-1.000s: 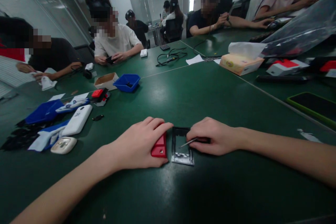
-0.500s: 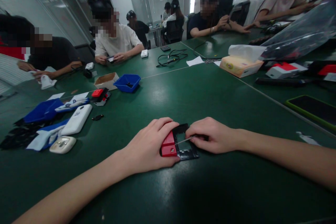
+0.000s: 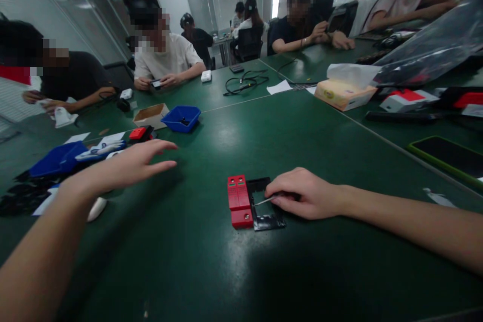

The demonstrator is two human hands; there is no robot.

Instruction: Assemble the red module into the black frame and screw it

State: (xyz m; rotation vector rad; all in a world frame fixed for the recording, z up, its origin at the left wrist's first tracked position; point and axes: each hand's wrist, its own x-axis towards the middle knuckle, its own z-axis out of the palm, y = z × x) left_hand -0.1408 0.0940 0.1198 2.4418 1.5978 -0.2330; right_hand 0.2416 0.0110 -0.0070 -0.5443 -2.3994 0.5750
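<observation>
A red two-pole electrical module point(image 3: 238, 201), with small windows and screws on its face, lies on the green table. Against its right side is a flat, shiny black piece with a see-through window point(image 3: 266, 219), which looks like a small pouch. My right hand point(image 3: 302, 193) rests over the black piece, fingers closed round a thin metal tool point(image 3: 266, 202) whose tip points left toward the module. My left hand point(image 3: 139, 163) is in the air to the left, fingers stretched and apart, holding nothing. Behind it stands a red, black and white device point(image 3: 140, 133).
A blue tray point(image 3: 182, 118) with small dark parts stands beside a cardboard box point(image 3: 150, 115). Gloves point(image 3: 100, 151) and a blue bin point(image 3: 58, 159) lie at left. Tissues point(image 3: 345, 93) and a green-cased phone point(image 3: 449, 158) are at right. Several people sit around the table.
My left hand has let go of the red module and moved left and away, uncovering the module. My right hand stays in place with the thin metal tool.
</observation>
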